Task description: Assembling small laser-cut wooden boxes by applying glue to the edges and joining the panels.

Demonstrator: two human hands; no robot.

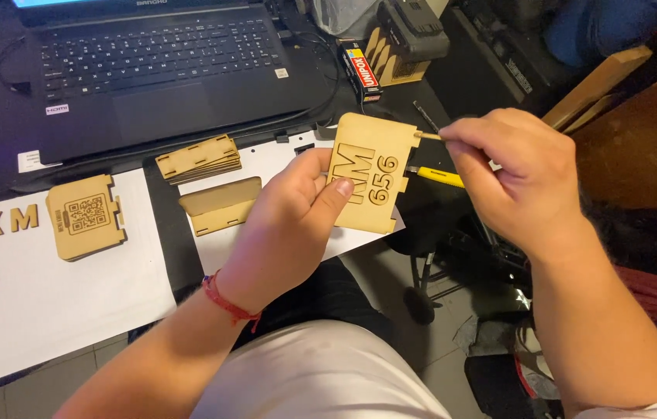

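Black desk [165,202] spreads beyond both hands, bearing a dark laptop [158,70] and white paper sheets [41,287] strewn with cut wooden pieces. Left hand [286,225], its grip clamped on an engraved wooden panel [371,171], holds it above the desk edge; right hand [511,174], just beside, pinches a thin stick [428,136] against the panel's edge, with a yellow tool [441,178] below.

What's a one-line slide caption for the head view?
Left hand holds a laser-cut wooden panel while the right hand works a thin stick at its edge, near a laptop.
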